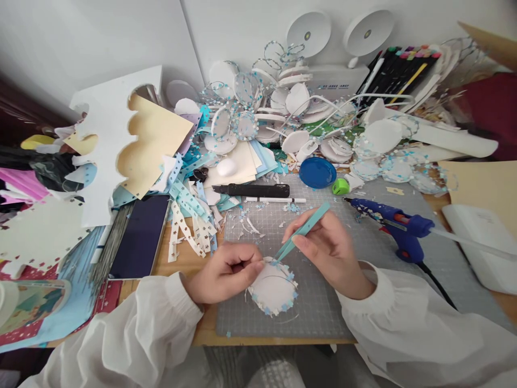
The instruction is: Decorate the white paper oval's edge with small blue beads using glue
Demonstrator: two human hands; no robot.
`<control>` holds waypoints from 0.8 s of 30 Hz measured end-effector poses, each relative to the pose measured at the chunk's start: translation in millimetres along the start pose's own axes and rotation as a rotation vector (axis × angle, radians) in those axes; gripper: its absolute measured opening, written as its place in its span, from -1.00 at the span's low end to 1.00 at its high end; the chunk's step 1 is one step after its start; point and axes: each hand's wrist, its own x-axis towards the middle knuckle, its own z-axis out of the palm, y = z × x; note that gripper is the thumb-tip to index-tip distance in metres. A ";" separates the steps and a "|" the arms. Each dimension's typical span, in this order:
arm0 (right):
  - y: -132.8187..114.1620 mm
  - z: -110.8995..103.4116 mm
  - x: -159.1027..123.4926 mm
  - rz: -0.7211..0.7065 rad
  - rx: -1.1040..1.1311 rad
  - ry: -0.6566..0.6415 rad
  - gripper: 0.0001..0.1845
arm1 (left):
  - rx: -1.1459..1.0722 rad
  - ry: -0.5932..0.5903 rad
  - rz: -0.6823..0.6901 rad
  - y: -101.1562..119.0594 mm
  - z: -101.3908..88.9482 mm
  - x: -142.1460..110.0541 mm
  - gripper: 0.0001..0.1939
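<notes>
White sleeves (137,318) nearest | left hand (226,275): fingers curled, pinching white disc (273,291) by its rim | right hand (333,250): closed round teal tweezers (310,220), tips at star trim (290,276) | disc: between hands, nearer body | step: tweezer work at rim, apparently; wants steady tips

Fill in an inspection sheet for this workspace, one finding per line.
Surface: grey cutting mat on a wooden table, paper scraps scattered.
Job's things: white disc rimmed with small blue and white stars; teal tweezers, tips at its upper edge.
Clutter: paper strips, phone, black cutter, blue lid.
Hands: left pinches the disc's rim; right holds the tweezers.
Cables: black cord from the blue glue gun.
Surroundings: pale wall behind; no other person seen.
</notes>
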 end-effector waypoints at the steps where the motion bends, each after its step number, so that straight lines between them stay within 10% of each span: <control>1: 0.2 -0.2 0.1 0.001 -0.010 0.006 -0.90 | 0.002 0.000 0.001 0.0 0.0 0.0 -0.65; 24: 6.9 -0.1 5.9 0.223 0.166 0.003 -0.89 | 0.033 -0.004 0.002 0.7 0.5 1.4 -0.66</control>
